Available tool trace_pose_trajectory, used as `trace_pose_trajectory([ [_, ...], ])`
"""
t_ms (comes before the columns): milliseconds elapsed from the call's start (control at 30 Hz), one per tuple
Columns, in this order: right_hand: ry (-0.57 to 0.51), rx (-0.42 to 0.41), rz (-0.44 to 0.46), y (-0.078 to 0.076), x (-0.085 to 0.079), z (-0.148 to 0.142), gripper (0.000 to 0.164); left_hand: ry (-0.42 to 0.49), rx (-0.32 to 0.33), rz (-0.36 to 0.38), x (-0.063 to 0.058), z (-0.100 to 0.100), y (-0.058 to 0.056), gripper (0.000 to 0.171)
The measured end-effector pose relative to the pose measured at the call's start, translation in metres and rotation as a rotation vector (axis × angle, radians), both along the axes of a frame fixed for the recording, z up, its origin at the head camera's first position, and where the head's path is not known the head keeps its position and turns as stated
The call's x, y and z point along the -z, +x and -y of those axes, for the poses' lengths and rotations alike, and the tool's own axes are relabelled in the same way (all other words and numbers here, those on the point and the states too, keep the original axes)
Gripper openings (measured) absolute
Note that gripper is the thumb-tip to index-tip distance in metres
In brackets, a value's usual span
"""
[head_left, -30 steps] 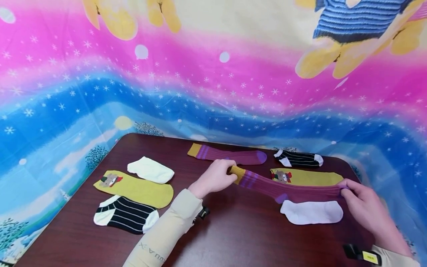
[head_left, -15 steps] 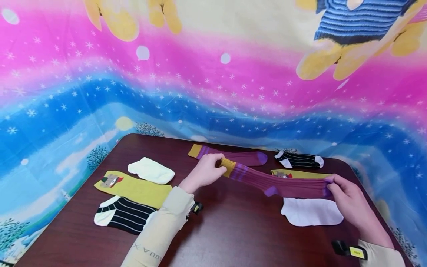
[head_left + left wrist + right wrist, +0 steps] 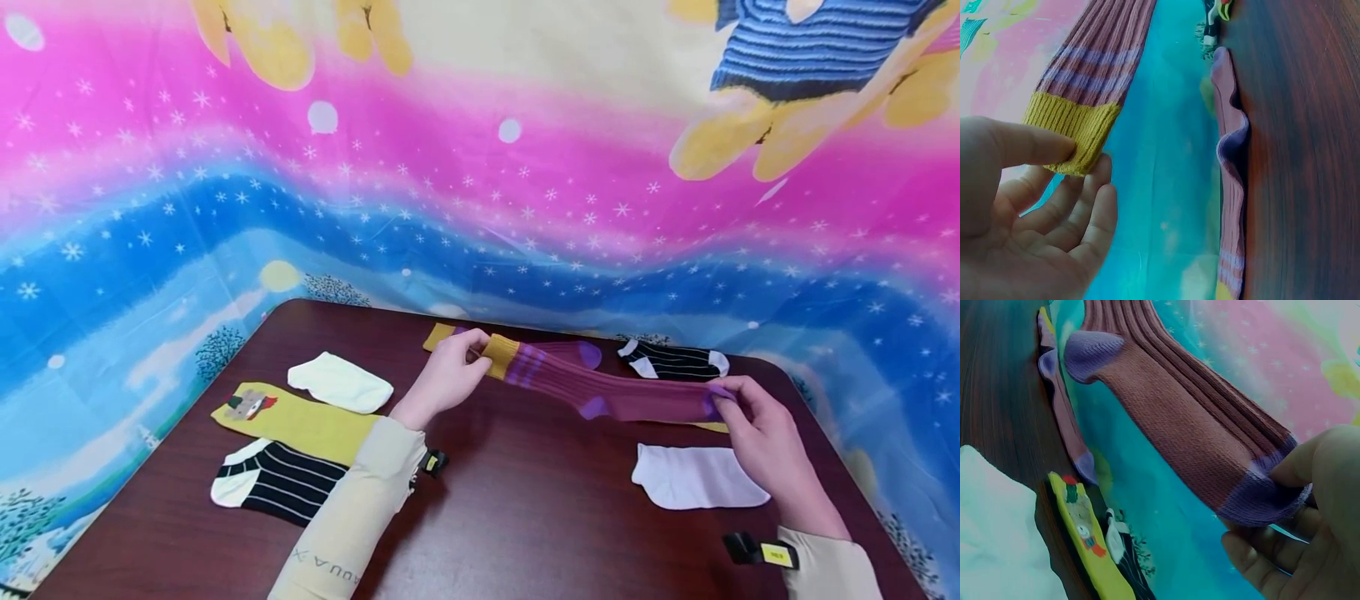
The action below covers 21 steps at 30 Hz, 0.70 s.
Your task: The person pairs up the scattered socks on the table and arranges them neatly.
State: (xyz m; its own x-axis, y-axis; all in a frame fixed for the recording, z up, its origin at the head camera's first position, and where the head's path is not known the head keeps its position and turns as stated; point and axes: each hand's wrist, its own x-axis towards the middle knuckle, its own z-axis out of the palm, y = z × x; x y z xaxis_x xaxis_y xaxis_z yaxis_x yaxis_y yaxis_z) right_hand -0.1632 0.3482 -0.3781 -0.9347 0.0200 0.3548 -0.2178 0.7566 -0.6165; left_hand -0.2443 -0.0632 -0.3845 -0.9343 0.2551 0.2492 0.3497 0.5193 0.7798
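Note:
A ribbed maroon sock (image 3: pixel 600 387) with a mustard cuff, purple stripes and purple heel and toe is stretched in the air between both hands. My left hand (image 3: pixel 444 375) pinches the cuff (image 3: pixel 1079 128) between thumb and fingers. At the other end, my right hand (image 3: pixel 772 446) pinches the purple toe (image 3: pixel 1260 497). Behind it a matching maroon sock (image 3: pixel 588 354) lies at the table's far edge, partly covered in the head view. A yellow bear sock (image 3: pixel 1088 531) is mostly hidden below the held one. A white sock (image 3: pixel 693 477) lies beside the right hand.
On the left of the dark wood table (image 3: pixel 510 525) lie a white sock (image 3: pixel 339 383), a yellow bear sock (image 3: pixel 300 421) and a black striped sock (image 3: pixel 281 483). Another black striped sock (image 3: pixel 671 360) is at the back right. A printed cloth (image 3: pixel 465 208) hangs behind the table.
Both hands have moved left and farther up in the head view, carrying the stretched maroon sock. It now overlaps the matching sock and covers most of the right-hand yellow sock.

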Motion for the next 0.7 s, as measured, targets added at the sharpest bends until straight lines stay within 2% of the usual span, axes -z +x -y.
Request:
trace_pose_trajectory([
  [167, -0.045, 0.026, -0.012, -0.006, 0.002, 0.005, 0.027, 0.037, -0.044, -0.011, -0.002, 0.003, -0.001, 0.022],
  [333, -0.075, 0.053, -0.014, -0.014, 0.004, 0.010, 0.030, 0.075, -0.086, -0.054, -0.002, 0.006, -0.004, 0.020],
  [500, -0.108, 0.036, -0.030, -0.023, 0.005, 0.017, 0.030, 0.112, -0.116, -0.084, -0.003, 0.009, -0.007, 0.018],
  [700, -0.131, 0.038, -0.019, -0.031, 0.008, 0.023, 0.031, 0.144, -0.141, -0.078, -0.003, 0.014, -0.011, 0.018],
])
